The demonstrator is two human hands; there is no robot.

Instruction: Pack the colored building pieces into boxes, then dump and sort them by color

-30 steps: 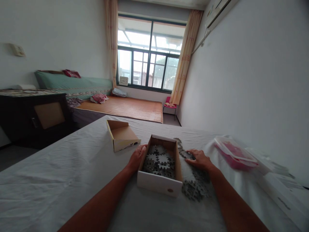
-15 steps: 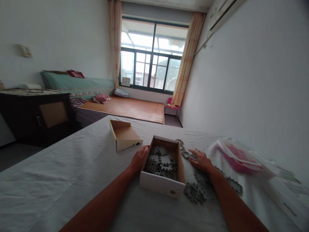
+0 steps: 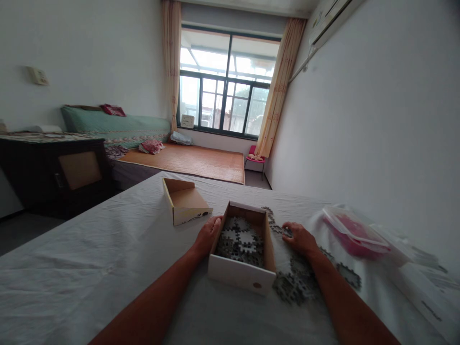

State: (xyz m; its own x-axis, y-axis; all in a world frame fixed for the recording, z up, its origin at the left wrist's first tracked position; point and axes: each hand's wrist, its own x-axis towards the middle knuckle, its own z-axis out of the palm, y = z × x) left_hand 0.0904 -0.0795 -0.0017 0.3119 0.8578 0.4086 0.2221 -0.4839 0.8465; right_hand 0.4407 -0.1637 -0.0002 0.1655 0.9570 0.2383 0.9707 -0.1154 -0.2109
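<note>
In the middle of the bed-like white surface stands an open cardboard box [image 3: 241, 274] with grey jigsaw-like pieces [image 3: 246, 239] heaped inside. My left hand [image 3: 208, 235] holds the box by its left wall, fingers pressed along the outside. To the right of the box, my right hand [image 3: 301, 238] has its fingers curled down on a grey piece [image 3: 287, 232]. More loose interlocking pieces [image 3: 293, 285] lie beside the box's near right corner, some under my right forearm. A short strip of pieces [image 3: 270, 216] runs along the box's far right side.
A box lid [image 3: 190, 214] lies open side up, left of and behind the box. At the right, a clear-lidded pink container [image 3: 354, 230] sits near a white box [image 3: 427, 292]. White cloth [image 3: 89, 263] covers the surface, with a bed [image 3: 190, 160] beyond its far edge.
My right hand's fingers, stretched flat over the pieces before, have curled in and closed on a piece. My left hand and the box have stayed in place.
</note>
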